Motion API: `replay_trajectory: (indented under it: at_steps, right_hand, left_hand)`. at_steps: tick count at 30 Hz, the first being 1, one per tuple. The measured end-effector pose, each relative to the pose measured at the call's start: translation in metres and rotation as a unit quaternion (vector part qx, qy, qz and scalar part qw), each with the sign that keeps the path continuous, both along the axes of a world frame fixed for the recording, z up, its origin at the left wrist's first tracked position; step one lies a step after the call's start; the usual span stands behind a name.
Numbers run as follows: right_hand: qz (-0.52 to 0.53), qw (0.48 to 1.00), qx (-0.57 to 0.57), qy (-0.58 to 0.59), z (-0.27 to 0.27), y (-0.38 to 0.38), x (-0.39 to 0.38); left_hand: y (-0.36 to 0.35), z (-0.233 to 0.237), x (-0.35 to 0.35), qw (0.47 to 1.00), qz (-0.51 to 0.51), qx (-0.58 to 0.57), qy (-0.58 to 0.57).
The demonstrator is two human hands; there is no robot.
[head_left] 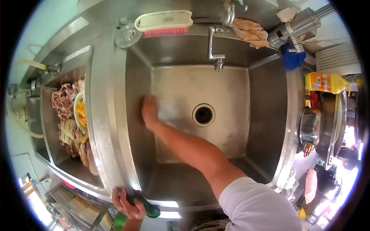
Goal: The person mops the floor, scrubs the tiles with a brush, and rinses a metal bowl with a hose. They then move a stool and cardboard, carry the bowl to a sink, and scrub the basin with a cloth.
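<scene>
My right hand (149, 109) reaches down into a deep stainless steel sink (266, 100) and rests on its floor, left of the round drain (203, 114). The hand is motion-blurred. A pale smear beside it may be a cloth or foam, and I cannot make out its grip. My left hand (125, 204) sits on the sink's front rim, its fingers closed around a dark green pad (151, 210). A tap (216, 54) hangs over the back of the basin.
A pink-bristled brush (163, 24) and a round lid (128, 35) lie on the back ledge, near an orange cloth (252, 32). The left basin (50, 154) holds raw meat (63, 102). To the right stand a yellow bottle (323, 82) and metal pots (322, 127).
</scene>
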State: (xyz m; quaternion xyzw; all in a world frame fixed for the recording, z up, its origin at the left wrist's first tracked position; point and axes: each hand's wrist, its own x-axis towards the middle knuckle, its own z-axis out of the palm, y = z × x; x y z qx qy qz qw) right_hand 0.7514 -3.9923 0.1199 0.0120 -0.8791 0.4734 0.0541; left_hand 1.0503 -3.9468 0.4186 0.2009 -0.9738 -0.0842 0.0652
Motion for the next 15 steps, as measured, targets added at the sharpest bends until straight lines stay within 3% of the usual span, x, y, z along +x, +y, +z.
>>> replay_trajectory:
  at_steps: [2, 3, 5, 7, 9, 11, 12, 13, 15]
  right_hand:
    - [0.099, 0.984, 0.146, 0.032, -0.037, -0.014, -0.086]
    - [0.067, 0.993, -0.029, -0.095, -0.019, -0.016, -0.132]
    - [-0.009, 0.955, -0.219, -0.2, 0.024, -0.017, -0.158]
    - [-0.092, 0.951, -0.242, -0.167, 0.04, -0.011, -0.148]
    - [-0.074, 0.919, -0.378, -0.084, -0.017, -0.027, -0.137]
    - [0.059, 0.967, -0.242, -0.044, -0.014, -0.006, -0.148]
    - [0.179, 0.983, -0.029, -0.035, 0.03, 0.034, -0.176]
    - [0.288, 0.939, 0.185, -0.023, 0.069, 0.061, -0.198]
    - [0.172, 0.954, 0.159, -0.187, 0.095, 0.078, -0.21]
  left_hand:
    - [0.002, 0.004, -0.006, 1.0, -0.005, 0.02, 0.01]
    - [0.001, 0.003, -0.008, 0.999, -0.01, 0.028, 0.02]
    - [0.0, 0.001, -0.004, 0.999, -0.011, 0.029, 0.021]
    - [0.003, 0.007, -0.001, 1.0, -0.007, 0.029, 0.003]
    - [0.0, 0.001, -0.01, 0.999, -0.007, 0.024, 0.022]
    - [0.001, 0.0, 0.0, 0.999, -0.007, 0.024, 0.035]
    - [0.001, 0.0, 0.002, 0.999, -0.009, 0.026, 0.033]
    - [0.0, 0.0, 0.004, 0.999, -0.009, 0.026, 0.032]
    - [0.001, 0.001, -0.001, 0.999, -0.003, 0.022, 0.035]
